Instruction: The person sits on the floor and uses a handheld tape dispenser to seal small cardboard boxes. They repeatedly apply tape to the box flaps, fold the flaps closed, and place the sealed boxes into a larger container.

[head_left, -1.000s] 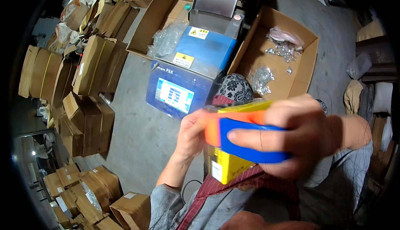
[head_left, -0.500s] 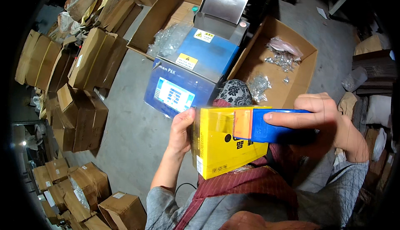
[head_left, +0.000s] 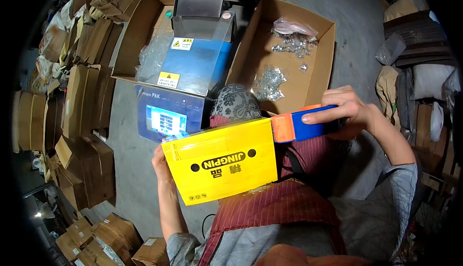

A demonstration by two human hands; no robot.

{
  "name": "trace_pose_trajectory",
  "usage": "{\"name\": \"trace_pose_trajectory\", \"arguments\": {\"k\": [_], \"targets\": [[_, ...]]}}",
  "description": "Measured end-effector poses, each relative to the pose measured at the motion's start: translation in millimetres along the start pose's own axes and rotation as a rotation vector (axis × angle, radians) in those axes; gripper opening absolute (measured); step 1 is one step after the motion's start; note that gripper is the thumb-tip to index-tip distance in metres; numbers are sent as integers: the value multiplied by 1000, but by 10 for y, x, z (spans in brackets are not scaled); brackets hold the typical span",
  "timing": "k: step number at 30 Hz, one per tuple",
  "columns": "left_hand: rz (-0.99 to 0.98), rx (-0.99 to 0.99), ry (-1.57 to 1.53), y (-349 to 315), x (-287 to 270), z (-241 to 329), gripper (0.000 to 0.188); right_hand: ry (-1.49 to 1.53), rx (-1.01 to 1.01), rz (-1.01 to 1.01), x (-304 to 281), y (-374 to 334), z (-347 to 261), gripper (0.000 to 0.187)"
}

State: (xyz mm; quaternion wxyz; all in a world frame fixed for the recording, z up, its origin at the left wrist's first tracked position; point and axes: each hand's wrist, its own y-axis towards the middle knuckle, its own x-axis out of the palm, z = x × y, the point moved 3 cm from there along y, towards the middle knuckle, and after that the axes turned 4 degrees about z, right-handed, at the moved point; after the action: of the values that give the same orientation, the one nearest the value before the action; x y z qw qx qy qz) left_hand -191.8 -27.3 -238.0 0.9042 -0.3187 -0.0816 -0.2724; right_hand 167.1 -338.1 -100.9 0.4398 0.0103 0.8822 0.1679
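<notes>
A yellow cardboard box (head_left: 226, 167) with black print is held tilted in front of my apron. My left hand (head_left: 160, 162) grips its left end, with most of the fingers hidden behind it. In my right hand (head_left: 345, 107) is a blue tape dispenser (head_left: 313, 125) with an orange front, the index finger stretched along its side. The dispenser's orange end presses against the box's right edge. Shiny clear tape shows along the upper part of the yellow face.
Beyond the box stands a blue machine (head_left: 195, 66) with a lit screen (head_left: 166, 120). An open carton (head_left: 320, 73) holding small bagged metal parts lies right of it; another carton (head_left: 130, 34) with clear bags is behind its left side. Brown boxes (head_left: 79, 102) are stacked at left.
The dispenser has gone from over the yellow face to the box's right edge. The box now shows its printed face more squarely, and the whole view has swung, shifting the surroundings left.
</notes>
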Motion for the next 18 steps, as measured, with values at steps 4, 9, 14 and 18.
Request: {"name": "trace_pose_trajectory", "arguments": {"k": [4, 9, 14, 18], "targets": [[27, -22, -5, 24, 13, -27, 40, 60, 51, -13, 127, -49, 64, 66], [158, -59, 36, -70, 191, 13, 33, 92, 111, -18, 343, -119, 146, 64], [156, -48, 131, -3, 4, -88, 48, 69, 93, 12, 442, -121, 155, 63], [162, -74, 130, -103, 159, -5, 73, -68, 99, -37, 464, -86, 107, 62]]}}
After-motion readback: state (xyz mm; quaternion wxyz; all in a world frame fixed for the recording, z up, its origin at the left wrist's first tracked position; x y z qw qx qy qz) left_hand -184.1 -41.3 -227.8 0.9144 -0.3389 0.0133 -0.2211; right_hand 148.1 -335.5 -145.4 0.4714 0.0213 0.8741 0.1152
